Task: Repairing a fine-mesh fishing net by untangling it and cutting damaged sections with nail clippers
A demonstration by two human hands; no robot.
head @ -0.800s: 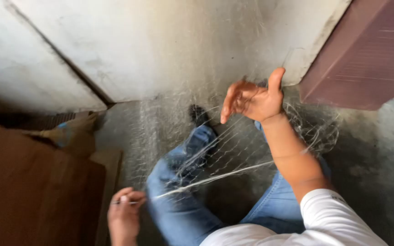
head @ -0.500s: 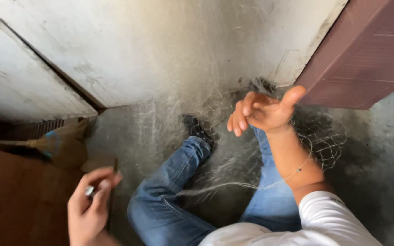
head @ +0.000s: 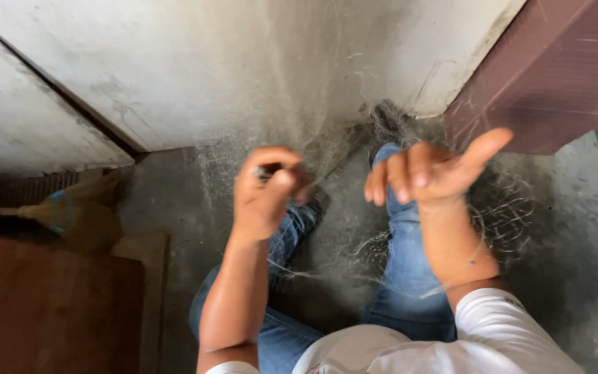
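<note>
While hands pinch, net (head: 354, 173) hangs lengthwise (wall-to-lap).

The left hand (head: 266, 194), at frame centre, is motion-blurred; a small object pinched in its fingers is too smeared to identify. The net (head: 354, 173) is so fine that its extent is unclear. A broom (head: 70, 216) at centre left is cut off by the frame's edge. The knees hide the feet.
</note>
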